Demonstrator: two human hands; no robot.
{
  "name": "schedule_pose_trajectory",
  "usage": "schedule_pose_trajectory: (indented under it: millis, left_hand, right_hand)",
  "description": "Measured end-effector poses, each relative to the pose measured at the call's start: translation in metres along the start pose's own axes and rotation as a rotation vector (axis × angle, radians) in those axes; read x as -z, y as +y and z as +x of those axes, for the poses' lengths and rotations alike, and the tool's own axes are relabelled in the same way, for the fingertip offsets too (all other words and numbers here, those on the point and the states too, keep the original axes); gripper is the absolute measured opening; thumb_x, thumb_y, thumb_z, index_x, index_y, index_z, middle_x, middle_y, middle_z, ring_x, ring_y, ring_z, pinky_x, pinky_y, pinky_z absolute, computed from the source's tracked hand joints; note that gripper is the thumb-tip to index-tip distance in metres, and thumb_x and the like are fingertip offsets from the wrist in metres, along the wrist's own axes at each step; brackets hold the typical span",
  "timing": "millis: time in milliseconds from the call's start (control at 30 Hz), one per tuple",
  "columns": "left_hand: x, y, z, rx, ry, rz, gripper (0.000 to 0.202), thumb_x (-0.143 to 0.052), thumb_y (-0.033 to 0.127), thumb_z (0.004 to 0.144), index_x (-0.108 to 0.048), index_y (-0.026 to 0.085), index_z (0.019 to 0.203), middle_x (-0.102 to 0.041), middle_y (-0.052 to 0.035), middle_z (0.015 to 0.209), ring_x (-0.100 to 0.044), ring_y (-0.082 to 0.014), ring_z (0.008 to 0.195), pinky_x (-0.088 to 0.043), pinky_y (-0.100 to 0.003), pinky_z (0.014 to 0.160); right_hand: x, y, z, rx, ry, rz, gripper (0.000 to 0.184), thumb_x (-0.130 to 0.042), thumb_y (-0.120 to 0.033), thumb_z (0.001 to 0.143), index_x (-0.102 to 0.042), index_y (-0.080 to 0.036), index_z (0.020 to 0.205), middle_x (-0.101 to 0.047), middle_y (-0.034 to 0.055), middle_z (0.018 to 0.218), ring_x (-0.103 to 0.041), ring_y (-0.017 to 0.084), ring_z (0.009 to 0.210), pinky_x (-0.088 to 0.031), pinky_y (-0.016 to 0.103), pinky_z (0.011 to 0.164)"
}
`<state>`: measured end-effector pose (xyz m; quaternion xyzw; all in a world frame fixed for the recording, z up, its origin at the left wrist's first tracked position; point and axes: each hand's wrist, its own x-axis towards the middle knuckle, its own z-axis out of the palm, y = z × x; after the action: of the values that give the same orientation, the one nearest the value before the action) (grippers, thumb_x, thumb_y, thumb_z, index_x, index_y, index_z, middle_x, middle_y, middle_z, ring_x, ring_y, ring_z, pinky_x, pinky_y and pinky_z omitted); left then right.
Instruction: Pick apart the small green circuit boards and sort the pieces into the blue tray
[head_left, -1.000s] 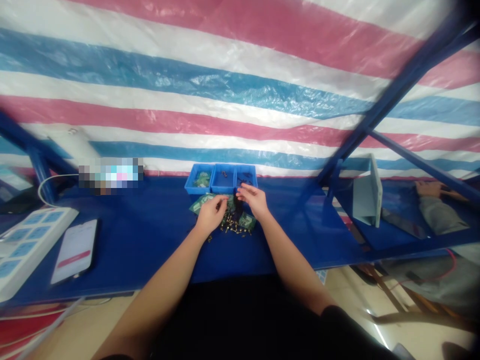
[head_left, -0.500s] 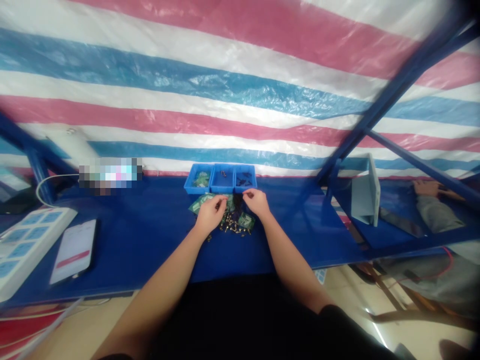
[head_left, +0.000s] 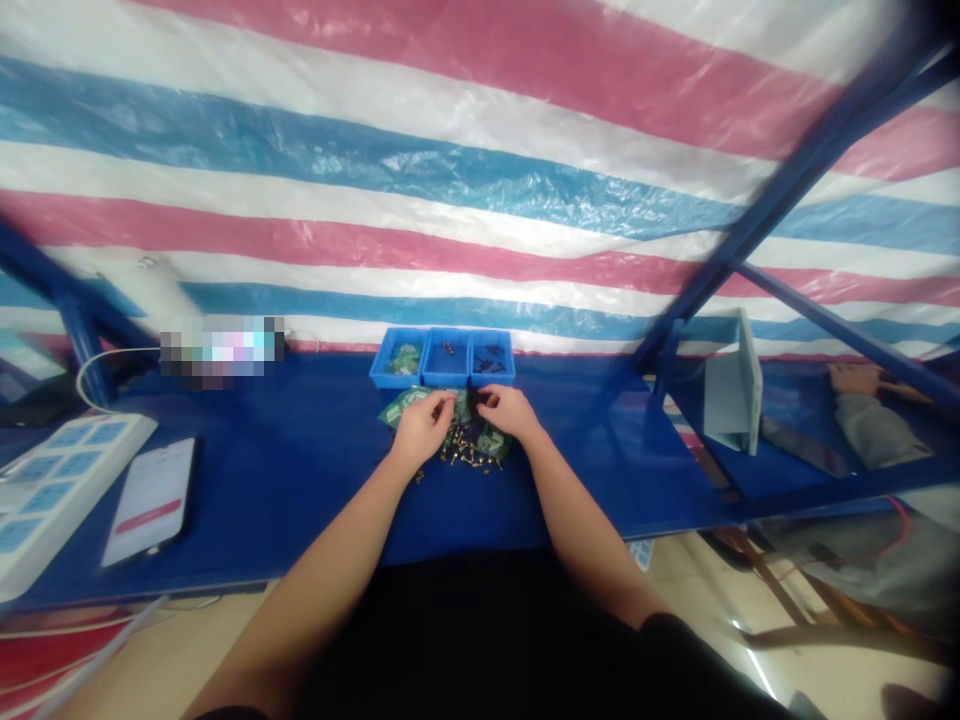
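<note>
My left hand [head_left: 422, 426] is closed in a pinch at the left side of a pile of small parts; dark bits show by its fingers, too small to name. My right hand [head_left: 511, 410] has curled fingers over small black pieces [head_left: 472, 402] at the pile's right; what it grips, if anything, is hidden. Small brass-coloured parts [head_left: 466, 450] lie in front, among green pieces [head_left: 397, 403]. Just behind the hands stand three joined blue bins: the left bin [head_left: 390, 381] holds green pieces, the middle bin [head_left: 444, 379] a few small bits, the right bin [head_left: 491, 380] black pieces.
On the blue table [head_left: 300, 480], a phone [head_left: 150, 500] and a white power strip [head_left: 82, 480] lie at left. A grey stand [head_left: 731, 390] is on the right. Beyond a blue frame bar [head_left: 825, 320], another person's arm [head_left: 877, 425] rests on a surface.
My right hand has moved down and slightly left, from the front edge of the right bin to the black pieces in the pile. My left hand has stayed nearly still.
</note>
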<state>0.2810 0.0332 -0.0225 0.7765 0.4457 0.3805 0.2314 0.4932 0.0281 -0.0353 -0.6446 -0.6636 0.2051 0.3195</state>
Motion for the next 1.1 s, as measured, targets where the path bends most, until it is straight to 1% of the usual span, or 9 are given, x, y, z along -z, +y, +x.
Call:
schedule_pose_trajectory:
  millis: [167, 267, 367, 467, 567, 733, 867, 1000, 1100]
  left_hand:
    - [0.0, 0.0, 0.0, 0.0, -0.003, -0.004, 0.027, -0.048, 0.038, 0.092, -0.068, 0.023, 0.103, -0.072, -0.0023, 0.084, -0.064, -0.017, 0.067, -0.049, -0.028, 0.065]
    - [0.001, 0.001, 0.001, -0.01, 0.002, -0.004, 0.027, -0.048, 0.037, 0.092, -0.068, 0.022, 0.103, -0.073, -0.0033, 0.087, -0.065, -0.0174, 0.069, -0.051, -0.028, 0.067]
    - [0.001, 0.001, 0.001, -0.032, -0.003, -0.013, 0.029, -0.048, 0.038, 0.093, -0.069, 0.022, 0.105, -0.074, -0.004, 0.094, -0.066, -0.0175, 0.073, -0.052, -0.029, 0.069]
    - [0.001, 0.002, 0.0, -0.062, -0.01, -0.04, 0.032, -0.048, 0.039, 0.094, -0.069, 0.022, 0.109, -0.074, -0.0043, 0.1, -0.068, -0.0176, 0.078, -0.054, -0.029, 0.073]
    - [0.002, 0.004, -0.001, -0.087, -0.019, -0.081, 0.032, -0.048, 0.039, 0.094, -0.069, 0.023, 0.111, -0.074, -0.0032, 0.102, -0.068, -0.0171, 0.076, -0.055, -0.029, 0.073]
    - [0.002, 0.005, -0.001, -0.125, -0.052, -0.115, 0.029, -0.049, 0.036, 0.093, -0.071, 0.023, 0.108, -0.074, -0.0031, 0.104, -0.07, -0.0189, 0.081, -0.055, -0.03, 0.075]
    - [0.001, 0.003, 0.0, -0.131, -0.016, -0.092, 0.027, -0.051, 0.035, 0.092, -0.072, 0.021, 0.103, -0.074, -0.0036, 0.101, -0.07, -0.0199, 0.083, -0.055, -0.03, 0.073]
    - [0.001, 0.003, 0.0, -0.134, -0.009, -0.071, 0.026, -0.051, 0.035, 0.092, -0.072, 0.02, 0.098, -0.075, -0.0033, 0.095, -0.069, -0.0188, 0.078, -0.054, -0.029, 0.069]
    - [0.003, 0.004, 0.0, -0.141, -0.017, -0.06, 0.025, -0.051, 0.034, 0.092, -0.071, 0.021, 0.097, -0.075, -0.0024, 0.093, -0.069, -0.0181, 0.075, -0.053, -0.029, 0.07]
  right_hand:
    - [0.001, -0.001, -0.001, -0.002, 0.028, 0.049, 0.028, -0.071, -0.03, 0.072, -0.07, -0.025, 0.099, -0.07, -0.0026, 0.071, -0.065, 0.017, 0.068, -0.049, 0.028, 0.068]
    - [0.0, -0.006, -0.002, 0.014, 0.076, 0.191, 0.028, -0.071, -0.032, 0.072, -0.068, -0.022, 0.098, -0.068, -0.0024, 0.072, -0.062, 0.015, 0.066, -0.05, 0.027, 0.068]
    - [-0.003, -0.015, -0.004, 0.08, 0.111, 0.396, 0.034, -0.07, -0.035, 0.073, -0.065, -0.019, 0.103, -0.068, -0.0004, 0.077, -0.06, 0.013, 0.064, -0.051, 0.027, 0.067]
    - [-0.005, -0.025, -0.007, 0.172, 0.108, 0.496, 0.035, -0.069, -0.035, 0.074, -0.064, -0.018, 0.106, -0.067, 0.0009, 0.08, -0.06, 0.013, 0.065, -0.051, 0.026, 0.066]
    - [-0.007, -0.029, -0.009, 0.207, 0.094, 0.501, 0.034, -0.068, -0.032, 0.075, -0.065, -0.019, 0.106, -0.067, 0.001, 0.08, -0.061, 0.013, 0.065, -0.051, 0.026, 0.064]
    - [-0.011, -0.031, -0.012, 0.218, 0.058, 0.504, 0.033, -0.069, -0.033, 0.075, -0.067, -0.019, 0.104, -0.068, 0.0014, 0.08, -0.062, 0.014, 0.066, -0.051, 0.026, 0.063]
    - [-0.011, -0.033, -0.013, 0.208, 0.039, 0.49, 0.034, -0.072, -0.036, 0.073, -0.068, -0.019, 0.102, -0.068, 0.0018, 0.079, -0.062, 0.014, 0.066, -0.052, 0.026, 0.064]
    - [-0.011, -0.032, -0.012, 0.236, 0.034, 0.475, 0.037, -0.072, -0.034, 0.074, -0.068, -0.019, 0.108, -0.069, 0.0021, 0.083, -0.062, 0.014, 0.068, -0.053, 0.026, 0.065]
    - [-0.011, -0.03, -0.011, 0.284, 0.039, 0.432, 0.036, -0.071, -0.031, 0.075, -0.07, -0.021, 0.11, -0.07, 0.0031, 0.085, -0.062, 0.014, 0.069, -0.053, 0.027, 0.067]
